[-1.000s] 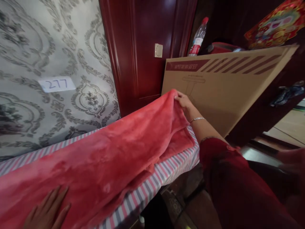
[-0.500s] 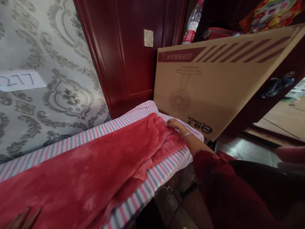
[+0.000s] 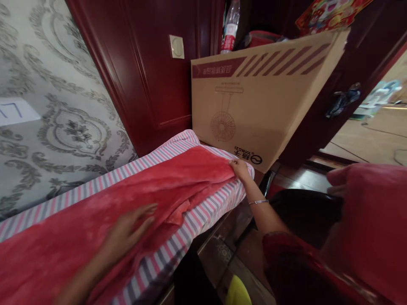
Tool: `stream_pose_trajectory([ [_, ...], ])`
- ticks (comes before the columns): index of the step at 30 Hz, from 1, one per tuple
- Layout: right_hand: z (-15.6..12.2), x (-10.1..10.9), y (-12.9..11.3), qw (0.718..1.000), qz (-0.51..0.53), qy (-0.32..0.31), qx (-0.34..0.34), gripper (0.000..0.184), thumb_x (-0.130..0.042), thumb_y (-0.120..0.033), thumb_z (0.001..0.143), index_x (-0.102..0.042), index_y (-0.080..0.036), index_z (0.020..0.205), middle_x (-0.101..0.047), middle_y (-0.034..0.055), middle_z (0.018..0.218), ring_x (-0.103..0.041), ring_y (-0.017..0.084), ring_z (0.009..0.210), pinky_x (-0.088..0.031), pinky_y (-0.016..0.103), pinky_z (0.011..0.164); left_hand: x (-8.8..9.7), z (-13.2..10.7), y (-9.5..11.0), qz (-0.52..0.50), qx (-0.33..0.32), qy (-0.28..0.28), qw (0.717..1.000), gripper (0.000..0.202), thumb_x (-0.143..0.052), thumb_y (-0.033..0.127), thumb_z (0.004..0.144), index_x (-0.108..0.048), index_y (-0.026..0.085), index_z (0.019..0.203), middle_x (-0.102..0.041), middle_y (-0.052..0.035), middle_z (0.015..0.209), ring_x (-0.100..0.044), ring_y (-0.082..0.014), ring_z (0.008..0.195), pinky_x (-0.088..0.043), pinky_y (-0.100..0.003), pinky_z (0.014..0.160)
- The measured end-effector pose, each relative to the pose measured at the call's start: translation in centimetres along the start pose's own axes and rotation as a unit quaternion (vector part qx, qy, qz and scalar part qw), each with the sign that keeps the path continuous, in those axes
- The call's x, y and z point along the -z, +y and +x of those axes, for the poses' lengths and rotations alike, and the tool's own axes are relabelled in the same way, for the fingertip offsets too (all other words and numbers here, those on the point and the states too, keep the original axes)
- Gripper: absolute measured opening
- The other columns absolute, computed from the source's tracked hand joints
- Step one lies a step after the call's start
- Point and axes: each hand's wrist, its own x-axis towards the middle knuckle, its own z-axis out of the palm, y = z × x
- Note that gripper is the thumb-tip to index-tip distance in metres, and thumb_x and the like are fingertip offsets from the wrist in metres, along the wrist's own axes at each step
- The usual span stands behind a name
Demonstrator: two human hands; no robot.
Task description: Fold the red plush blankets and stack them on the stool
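Note:
A red plush blanket [image 3: 79,216] lies folded lengthwise over a bench-like surface with a pink, grey and white striped cover [image 3: 203,216]. My right hand [image 3: 241,169], a bracelet on its wrist, pinches the blanket's far right corner close to the cover's end. Over the middle of the blanket is my left hand [image 3: 130,226], its fingers stretched out and somewhat blurred; whether it touches the cloth I cannot tell. Loose folds of the blanket bunch along the front edge between both hands.
A large cardboard box [image 3: 263,101] with a fan drawing stands behind the far end, a plastic bottle [image 3: 230,27] behind it. Dark red panelling [image 3: 143,63] and patterned wallpaper [image 3: 76,127] border the back. At right are a black chair [image 3: 302,207] and more red cloth [image 3: 375,224].
My left hand has come in from the lower left corner over the blanket. My right hand has drawn the blanket's corner toward the front edge, flattening its far end. The view has shifted right.

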Motion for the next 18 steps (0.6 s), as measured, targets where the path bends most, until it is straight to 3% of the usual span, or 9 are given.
stream_pose_trajectory([
  [4, -1.6, 0.9, 1.0, 0.999, -0.028, -0.018, -0.022, 0.014, -0.066, -0.033, 0.065, -0.062, -0.021, 0.060, -0.058, -0.0009, 0.059, -0.053, 0.018, 0.065, -0.040, 0.028, 0.065, -4.9, 6.8, 6.4, -0.023, -0.154, -0.054, 0.986, 0.044, -0.053, 0.043, 0.089, -0.069, 0.020, 0.123, -0.072, -0.0105, 0.128, -0.067, -0.0284, 0.118, -0.052, -0.042, 0.103],
  [9, -2.8, 1.3, 0.3, 0.998, -0.026, -0.033, -0.038, 0.023, -0.075, -0.034, 0.062, -0.057, -0.022, 0.057, -0.051, -0.0030, 0.051, -0.051, 0.016, 0.058, -0.041, 0.027, 0.060, -11.7, 12.1, 11.0, 0.003, -0.224, -0.060, 0.973, 0.042, -0.062, 0.022, 0.087, -0.062, 0.020, 0.129, -0.067, -0.0143, 0.132, -0.062, -0.0285, 0.123, -0.048, -0.045, 0.107],
  [13, -4.0, 0.3, -1.0, 0.992, 0.080, -0.100, -0.007, 0.037, -0.072, -0.057, 0.072, -0.066, -0.021, 0.082, -0.063, -0.0002, 0.070, -0.057, 0.016, 0.062, -0.048, 0.028, 0.061, -15.2, 15.2, 14.0, 0.015, -0.201, -0.004, 0.980, 0.058, -0.075, 0.024, 0.078, -0.054, 0.016, 0.132, -0.061, -0.0191, 0.132, -0.059, -0.0332, 0.125, -0.047, -0.049, 0.105],
  [16, -4.1, 0.4, -1.2, 0.979, 0.156, -0.131, 0.030, 0.049, -0.061, -0.065, 0.080, -0.069, -0.022, 0.101, -0.069, 0.0047, 0.089, -0.065, 0.020, 0.076, -0.054, 0.033, 0.071, -16.3, 17.3, 14.4, -0.182, -0.103, 0.044, 0.977, 0.037, -0.074, 0.020, 0.079, -0.061, 0.018, 0.114, -0.070, -0.0119, 0.111, -0.066, -0.0270, 0.107, -0.050, -0.042, 0.096],
  [18, -3.8, 1.2, -0.6, 0.993, 0.080, -0.085, 0.029, 0.039, -0.062, -0.055, 0.082, -0.070, -0.022, 0.101, -0.070, 0.0069, 0.096, -0.065, 0.023, 0.093, -0.053, 0.036, 0.083, -15.9, 18.3, 13.5, -0.308, -0.049, 0.070, 0.948, 0.016, -0.067, 0.019, 0.082, -0.062, 0.017, 0.097, -0.071, -0.0060, 0.090, -0.067, -0.0210, 0.088, -0.052, -0.036, 0.086],
])
